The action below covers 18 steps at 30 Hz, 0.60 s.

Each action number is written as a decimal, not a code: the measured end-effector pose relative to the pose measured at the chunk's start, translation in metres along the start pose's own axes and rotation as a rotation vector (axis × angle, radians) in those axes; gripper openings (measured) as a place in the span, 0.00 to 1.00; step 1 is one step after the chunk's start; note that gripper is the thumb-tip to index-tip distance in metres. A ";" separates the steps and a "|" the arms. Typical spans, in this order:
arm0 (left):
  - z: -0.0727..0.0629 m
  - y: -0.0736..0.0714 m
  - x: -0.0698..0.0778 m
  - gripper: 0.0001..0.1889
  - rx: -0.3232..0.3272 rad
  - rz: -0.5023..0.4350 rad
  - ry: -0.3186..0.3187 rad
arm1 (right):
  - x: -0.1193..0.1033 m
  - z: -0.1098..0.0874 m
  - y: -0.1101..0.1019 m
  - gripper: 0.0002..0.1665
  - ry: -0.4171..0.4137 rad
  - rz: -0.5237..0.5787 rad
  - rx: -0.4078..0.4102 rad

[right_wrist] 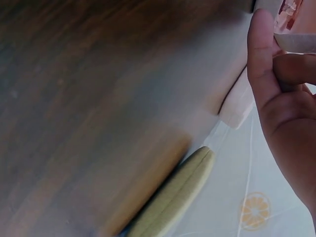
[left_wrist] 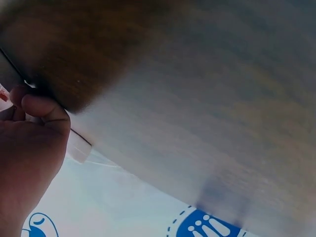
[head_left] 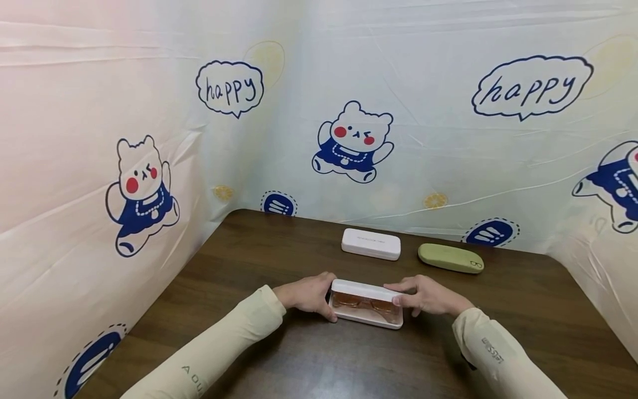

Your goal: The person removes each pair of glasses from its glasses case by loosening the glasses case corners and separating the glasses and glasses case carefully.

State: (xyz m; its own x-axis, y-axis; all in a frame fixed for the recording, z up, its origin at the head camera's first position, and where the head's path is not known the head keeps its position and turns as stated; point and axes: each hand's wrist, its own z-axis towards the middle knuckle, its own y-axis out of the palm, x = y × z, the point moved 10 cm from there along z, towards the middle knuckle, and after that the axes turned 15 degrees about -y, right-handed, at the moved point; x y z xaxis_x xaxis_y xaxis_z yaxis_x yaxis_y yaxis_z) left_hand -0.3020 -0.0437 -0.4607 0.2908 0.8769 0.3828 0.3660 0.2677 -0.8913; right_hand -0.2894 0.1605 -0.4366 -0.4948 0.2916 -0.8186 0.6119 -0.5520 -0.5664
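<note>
A white glasses case (head_left: 356,287) lies partly open on the table in the head view, its lid raised at the back. Inside it are brown-tinted glasses (head_left: 366,303). My left hand (head_left: 310,293) grips the left end of this case, thumb at the front corner and fingers at the back. At the right end, my right hand (head_left: 427,295) pinches the lid's edge between thumb and fingers. The right wrist view shows the right hand (right_wrist: 291,103) at the lid edge, with a bit of the glasses beyond. Most of the case lies outside both wrist views.
Behind the open case, a second white case (head_left: 371,244) sits closed on the dark wooden table (head_left: 239,249). To its right lies a green glasses case (head_left: 450,258), also closed. A printed curtain (head_left: 299,72) stands around the table's back and sides.
</note>
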 end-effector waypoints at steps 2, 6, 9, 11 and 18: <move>0.001 0.001 0.000 0.41 -0.002 0.002 -0.008 | 0.004 0.000 0.000 0.27 0.015 0.013 0.002; 0.001 0.000 0.000 0.41 -0.005 0.003 -0.020 | 0.008 0.000 -0.002 0.25 0.032 0.042 0.007; 0.000 -0.001 0.000 0.41 -0.007 -0.003 -0.022 | 0.009 0.001 -0.003 0.25 0.034 0.047 0.010; -0.001 -0.002 0.000 0.42 -0.006 -0.006 -0.022 | 0.012 0.002 -0.004 0.25 0.047 0.058 0.019; 0.000 0.001 -0.001 0.45 -0.017 -0.025 -0.037 | 0.020 0.001 -0.005 0.25 0.084 0.146 0.047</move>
State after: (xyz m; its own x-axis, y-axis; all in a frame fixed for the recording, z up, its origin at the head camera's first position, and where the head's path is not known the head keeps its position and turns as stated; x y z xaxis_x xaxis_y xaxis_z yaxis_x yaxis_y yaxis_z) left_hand -0.3018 -0.0442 -0.4624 0.2486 0.8842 0.3954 0.3879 0.2831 -0.8771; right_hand -0.3026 0.1683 -0.4502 -0.3481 0.2692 -0.8980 0.6429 -0.6286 -0.4377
